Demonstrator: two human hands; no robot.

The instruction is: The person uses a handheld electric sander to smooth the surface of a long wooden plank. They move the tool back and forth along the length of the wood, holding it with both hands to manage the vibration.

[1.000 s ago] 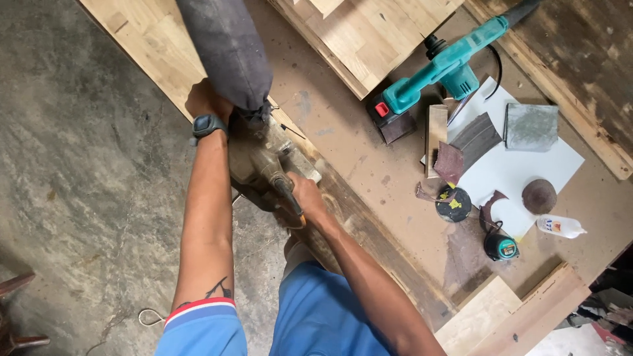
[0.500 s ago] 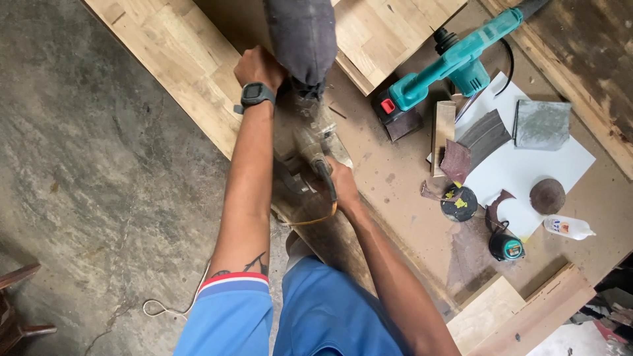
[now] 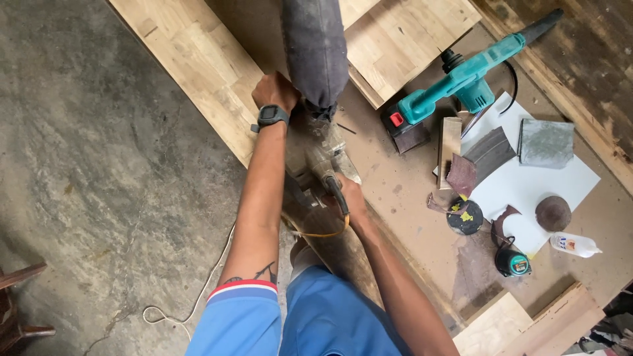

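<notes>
- My left hand (image 3: 275, 92) is closed over the front knob of the belt sander (image 3: 316, 155), wrist watch showing, fingers wrapped tight.
- My right hand (image 3: 347, 198) grips the sander's rear handle, closed around it; an orange cord loops out just beneath that hand.
- The sander sits on the edge of the wooden panel (image 3: 198, 66), which runs diagonally along the near side of the tabletop (image 3: 395, 178). Its dark dust bag (image 3: 315, 46) sticks up and away from me, hiding part of the board beyond.
- As for progress, I judge the job partway: the panel ahead of the sander looks pale and clean, while the strip nearer my body looks darker and rougher. I cannot tell from this view which part has been sanded, so how much is left stays uncertain.
- To the right, well apart from my hands, lies a teal cordless blower (image 3: 455, 82) with a red button on its battery end.
- Beside it a white sheet (image 3: 527, 184) carries sandpaper scraps (image 3: 488, 153), a round sanding disc (image 3: 552, 212) and a grey abrasive pad (image 3: 546, 142).
- Near the sheet's lower edge sit a tape measure (image 3: 514, 262), a black round disc with yellow bits (image 3: 465, 216), and a small glue bottle (image 3: 575, 245).
- Another pale jointed board (image 3: 409, 39) lies at the top, past the dust bag.
</notes>
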